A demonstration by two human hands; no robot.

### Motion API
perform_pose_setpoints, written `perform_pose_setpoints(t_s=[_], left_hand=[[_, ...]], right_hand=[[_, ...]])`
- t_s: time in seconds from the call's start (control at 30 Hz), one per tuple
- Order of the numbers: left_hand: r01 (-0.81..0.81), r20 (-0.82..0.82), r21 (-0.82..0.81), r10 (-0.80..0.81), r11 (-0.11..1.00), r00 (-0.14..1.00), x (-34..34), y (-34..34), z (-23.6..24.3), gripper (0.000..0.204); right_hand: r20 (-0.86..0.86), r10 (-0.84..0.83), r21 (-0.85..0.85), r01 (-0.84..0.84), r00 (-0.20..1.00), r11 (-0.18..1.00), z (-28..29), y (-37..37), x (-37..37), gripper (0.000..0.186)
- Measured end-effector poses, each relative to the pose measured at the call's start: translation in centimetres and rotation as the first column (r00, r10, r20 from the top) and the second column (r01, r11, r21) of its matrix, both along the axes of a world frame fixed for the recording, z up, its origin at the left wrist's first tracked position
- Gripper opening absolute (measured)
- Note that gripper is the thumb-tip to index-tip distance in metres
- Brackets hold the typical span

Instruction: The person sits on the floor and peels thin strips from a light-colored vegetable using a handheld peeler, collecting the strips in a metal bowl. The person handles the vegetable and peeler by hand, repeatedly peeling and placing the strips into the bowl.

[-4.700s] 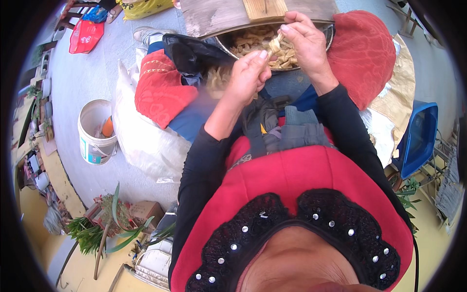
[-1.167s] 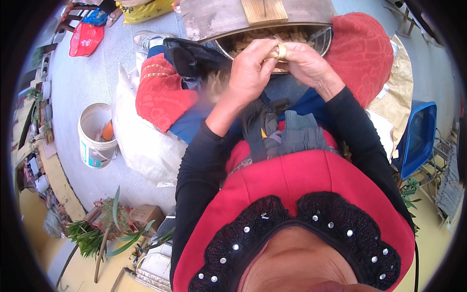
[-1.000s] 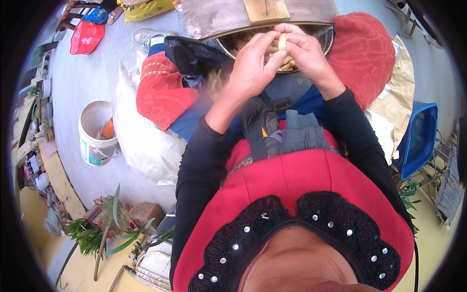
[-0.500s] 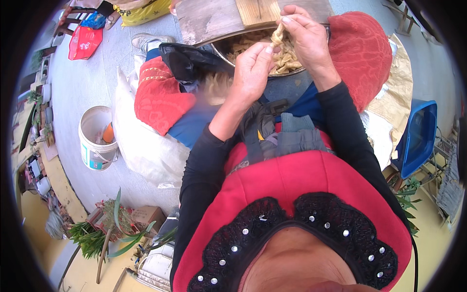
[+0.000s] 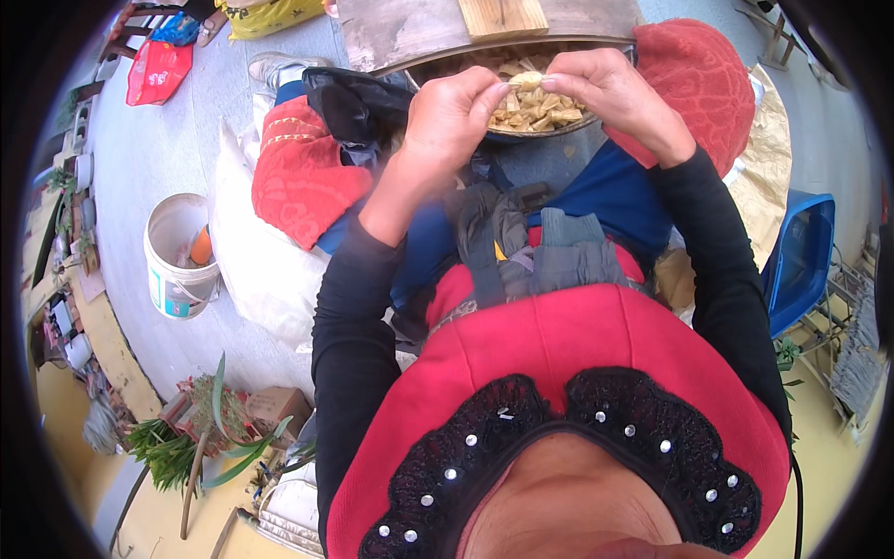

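Note:
Between my two hands, a small pale-yellow knotted strip (image 5: 528, 80) is stretched sideways. My left hand (image 5: 449, 114) pinches its left end between thumb and fingers. The other end is pinched in my right hand (image 5: 616, 91). Right below them, a round metal basin (image 5: 579, 125) holds many folded pale-yellow strips (image 5: 535, 114). Over the basin's far side lies a wooden board (image 5: 400, 33), with a lighter wood block (image 5: 503, 17) on it. A black plastic bag (image 5: 358, 102) hangs by my left knee, partly behind my left hand.
Red cloth covers (image 5: 312, 182) wrap both knees. To the left stand a white bucket (image 5: 177, 256) with an orange-handled thing inside and a white sack (image 5: 265, 279). A blue plastic tub (image 5: 803, 261) and brown paper (image 5: 768, 168) are at the right. Potted plants (image 5: 219, 419) sit lower left.
My hands have gone from a raised, slanted hold to a level one, wider apart. The right hand has come down, and the knotted strip now lies horizontally between them.

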State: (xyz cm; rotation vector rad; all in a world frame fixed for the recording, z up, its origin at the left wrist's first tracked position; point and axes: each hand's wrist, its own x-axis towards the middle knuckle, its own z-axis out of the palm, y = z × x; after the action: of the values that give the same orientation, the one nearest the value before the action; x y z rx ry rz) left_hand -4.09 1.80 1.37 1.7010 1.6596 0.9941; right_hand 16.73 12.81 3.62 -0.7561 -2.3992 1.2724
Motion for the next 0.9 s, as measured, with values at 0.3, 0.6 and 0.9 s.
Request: perform_pose_setpoints(t_s=[0.3,0.6,0.9], left_hand=[[0.166,0.627,-0.128,-0.050,0.978,0.777,-0.9,1.0,-0.3,0.018],[0.258,0.692,-0.302,0.025,0.918,0.722,-1.0,2.6,0.8,0.025],[0.091,0.510,-0.196,0.022,0.976,0.860,-4.1,9.0,0.4,0.017]], right_hand=[[-0.052,0.031,0.766,0.019,0.998,0.642,2.1,-0.5,-1.1,0.025],[0.051,0.144,0.424,-0.152,0.988,0.893,2.1,1.7,-0.9,0.015],[-0.117,-0.205,0.213,0.226,0.972,0.951,0.7,5.2,-2.8,0.022]])
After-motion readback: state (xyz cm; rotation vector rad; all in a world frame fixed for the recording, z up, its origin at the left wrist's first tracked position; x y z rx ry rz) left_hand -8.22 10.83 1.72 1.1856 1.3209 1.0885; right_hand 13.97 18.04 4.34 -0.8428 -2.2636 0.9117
